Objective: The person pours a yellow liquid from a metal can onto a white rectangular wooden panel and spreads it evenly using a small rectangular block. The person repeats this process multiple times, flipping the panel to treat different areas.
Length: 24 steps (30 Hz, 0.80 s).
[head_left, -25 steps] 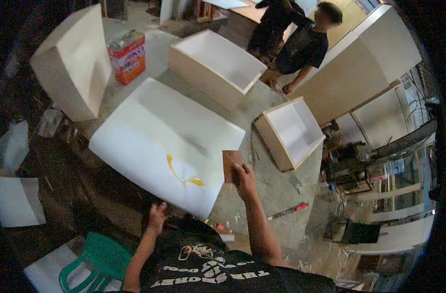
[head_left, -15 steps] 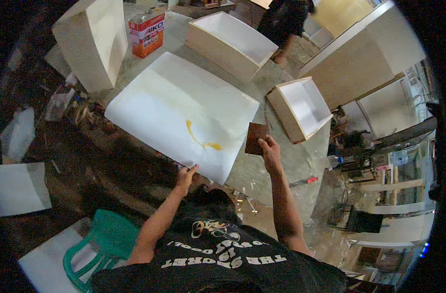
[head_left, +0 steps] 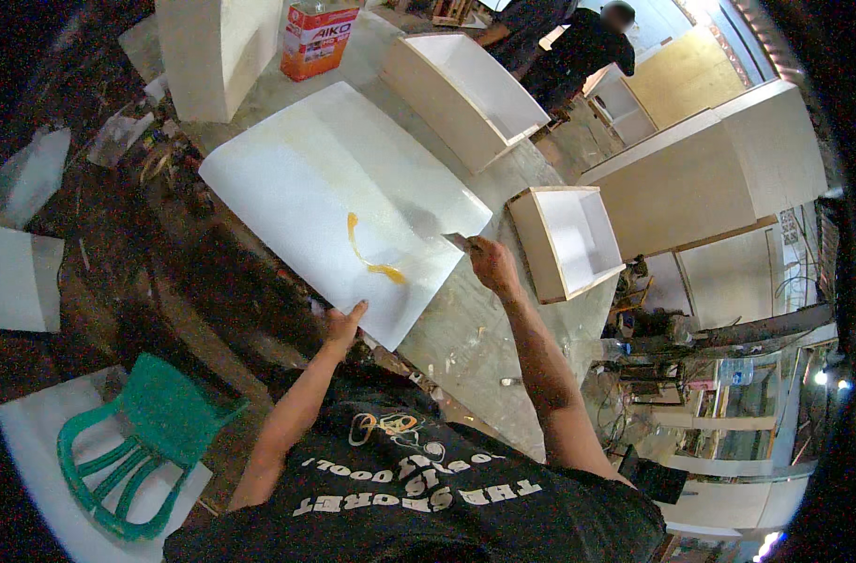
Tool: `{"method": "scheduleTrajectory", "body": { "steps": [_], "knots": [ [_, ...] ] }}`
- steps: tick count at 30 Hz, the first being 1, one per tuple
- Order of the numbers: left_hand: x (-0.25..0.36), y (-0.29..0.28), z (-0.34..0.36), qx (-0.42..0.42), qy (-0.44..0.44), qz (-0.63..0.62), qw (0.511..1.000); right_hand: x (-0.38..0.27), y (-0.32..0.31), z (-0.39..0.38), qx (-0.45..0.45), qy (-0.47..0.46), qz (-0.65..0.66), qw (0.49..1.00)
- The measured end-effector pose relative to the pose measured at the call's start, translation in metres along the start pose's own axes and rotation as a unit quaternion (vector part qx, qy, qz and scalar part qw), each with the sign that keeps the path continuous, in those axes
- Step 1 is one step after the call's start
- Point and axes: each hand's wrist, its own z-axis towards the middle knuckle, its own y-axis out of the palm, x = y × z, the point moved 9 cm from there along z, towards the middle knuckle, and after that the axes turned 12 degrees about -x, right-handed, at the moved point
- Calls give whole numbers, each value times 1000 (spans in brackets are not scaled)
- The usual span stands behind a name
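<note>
A large white sheet [head_left: 287,159] lies on the grey-green worktable [head_left: 484,347], with a streak of amber liquid [head_left: 387,273] on its lower right half. My left hand [head_left: 343,328] holds the sheet's near edge, thumb on top, other fingers hidden beneath. My right hand [head_left: 493,266] grips a thin brown flat spreader [head_left: 458,242], tilted nearly edge-on over the right part of the sheet, right of the streak. Whether it touches the surface I cannot tell.
Two open white-lined boxes [head_left: 461,84] [head_left: 567,239] stand behind and right, a red-orange can [head_left: 317,52] and pale panel box [head_left: 203,56] behind. Large boards [head_left: 672,174] lean right. A green plastic chair [head_left: 165,413] is lower left. Two people [head_left: 573,52] stand beyond the table.
My left hand has come onto the sheet's near edge. My right hand has moved leftward over the sheet, turning the spreader from face-up to nearly edge-on.
</note>
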Motion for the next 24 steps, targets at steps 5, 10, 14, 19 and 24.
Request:
{"method": "scheduleTrajectory", "body": {
  "steps": [5,10,14,19,24],
  "knots": [
    [-23,6,-8,14,-44,9,999,38,-9,19,12,-156,-105,982],
    [-18,28,-31,71,-2,20,997,86,-15,44,0,-177,-131,975],
    [-26,41,-47,71,-63,64,993,109,-6,63,-29,-217,-134,966],
    [-37,46,-46,27,-95,32,995,125,17,72,-90,-231,-152,957],
    [-33,45,-46,75,-28,51,995,135,5,73,-106,-202,-189,955]
  ]
}}
